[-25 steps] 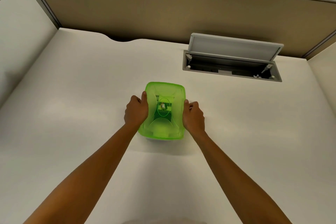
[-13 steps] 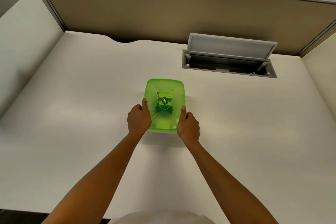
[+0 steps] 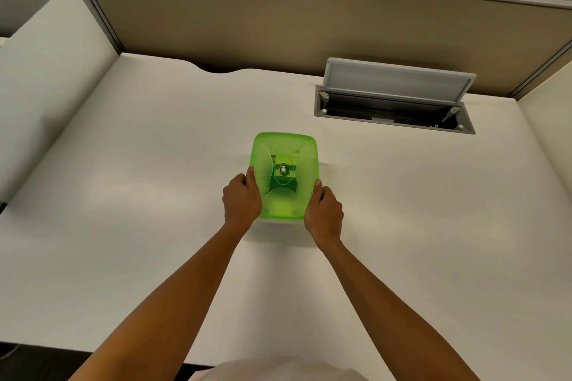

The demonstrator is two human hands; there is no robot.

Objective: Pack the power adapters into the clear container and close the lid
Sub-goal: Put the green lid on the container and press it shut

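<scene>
The translucent lime-green plastic lid [image 3: 284, 176] is seated on the clear container [image 3: 277, 222], of which only a pale sliver shows under the lid's near edge, and the container stands on the smooth white desk [image 3: 123, 195], near its middle and well apart from the open grey cable hatch [image 3: 394, 108] set into the far right of the surface. The lid's left edge is gripped by the left hand [image 3: 242, 202], thumb on top at the rim and fingers curled down over the side; the right edge is clasped in the same way by the right hand [image 3: 323, 215]. The closing step appears to be in hand, and the task is judged almost complete. To seat the lid well, even downward pressure should be applied along both long edges and then at the four rounded corners, so that no corner is left proud. The lid is glossy and thin, moulded with curved raised ribs around an oval centre label, and some flex under the thumbs is to be expected. Dark shapes can be made out through the green plastic, presumably the power adapters [image 3: 280, 189], though their outlines cannot be told apart.
</scene>
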